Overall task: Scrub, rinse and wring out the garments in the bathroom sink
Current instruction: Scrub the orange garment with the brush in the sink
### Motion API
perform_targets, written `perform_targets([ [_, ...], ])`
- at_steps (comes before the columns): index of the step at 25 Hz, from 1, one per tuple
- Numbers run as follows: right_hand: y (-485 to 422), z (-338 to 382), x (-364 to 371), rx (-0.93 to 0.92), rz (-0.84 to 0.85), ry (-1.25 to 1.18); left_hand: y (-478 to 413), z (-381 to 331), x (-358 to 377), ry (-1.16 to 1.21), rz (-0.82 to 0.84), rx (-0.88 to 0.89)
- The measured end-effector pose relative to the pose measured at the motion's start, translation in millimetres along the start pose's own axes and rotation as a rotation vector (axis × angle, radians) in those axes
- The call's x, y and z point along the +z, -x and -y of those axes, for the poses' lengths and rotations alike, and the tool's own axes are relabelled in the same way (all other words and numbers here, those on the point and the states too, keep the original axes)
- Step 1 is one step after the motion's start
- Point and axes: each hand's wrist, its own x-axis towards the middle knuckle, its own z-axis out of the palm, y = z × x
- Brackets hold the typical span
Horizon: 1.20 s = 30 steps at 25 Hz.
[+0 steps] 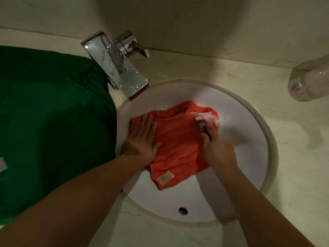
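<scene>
An orange-red garment (pixel 178 139) lies spread in the round white sink (pixel 245 122), a pale label near its front hem. My left hand (pixel 142 138) presses flat on the garment's left side, fingers straight. My right hand (pixel 217 147) grips a small scrub brush (pixel 202 124) whose head rests on the garment's far right part, where white suds (pixel 211 116) sit. A large green garment (pixel 49 122) lies on the counter to the left of the sink.
A chrome faucet (pixel 117 66) with a lever handle (pixel 140 49) reaches over the sink's back-left rim, no water running. A clear plastic bottle (pixel 309 82) lies on the beige counter at the right. An overflow hole (pixel 183 210) shows in the sink's near wall.
</scene>
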Motion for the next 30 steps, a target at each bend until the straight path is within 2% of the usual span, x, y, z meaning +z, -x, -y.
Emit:
perform_targets([
  [2,7,35,14,-0.231,0.028,-0.121,7,-10,2,0.011,0.038,0.002],
  [4,13,60,33,-0.446,0.186,-0.066,11,-17,3,-0.005,0.065,-0.025],
  [5,3,58,29,-0.471,0.19,-0.019,13,-18,3,-0.014,0.061,-0.035],
  [6,-14,47,21,-0.436,0.145,0.016,14,-17,3,-0.021,0.05,-0.042],
  [9,-49,3,-20,-0.085,0.102,0.089,17,-15,1,-0.005,0.063,-0.051],
  [10,-44,-1,-24,-0.041,0.086,0.09,17,-14,1,0.005,0.059,-0.042],
  [11,-36,5,-17,-0.08,0.059,0.045,17,-14,1,0.016,0.05,-0.03],
  [13,-12,35,14,-0.3,0.112,-0.011,19,-12,1,0.026,0.041,0.007],
  [15,4,50,30,-0.452,0.209,0.08,23,-10,2,0.037,0.028,0.049],
  [16,-1,43,24,-0.46,0.206,0.148,24,-8,2,0.048,0.028,0.063],
  [17,-13,27,13,-0.396,0.17,0.191,25,-7,2,0.054,0.032,0.073],
  [20,-36,-13,-25,-0.027,0.089,0.167,24,-9,1,0.028,0.091,0.058],
  [21,-30,-12,-24,-0.003,0.05,0.144,24,-11,0,0.022,0.122,0.046],
  [23,-9,19,1,-0.155,0.055,0.062,23,-14,0,0.024,0.14,0.036],
  [25,16,45,24,-0.389,0.189,0.099,24,-14,0,0.045,0.128,0.049],
  [26,18,44,24,-0.429,0.242,0.156,25,-13,1,0.043,0.116,0.055],
  [27,9,33,16,-0.404,0.221,0.213,24,-13,4,0.031,0.091,0.053],
  [30,-23,-19,-28,-0.079,0.083,0.206,21,-20,-4,0.002,0.122,-0.011],
])
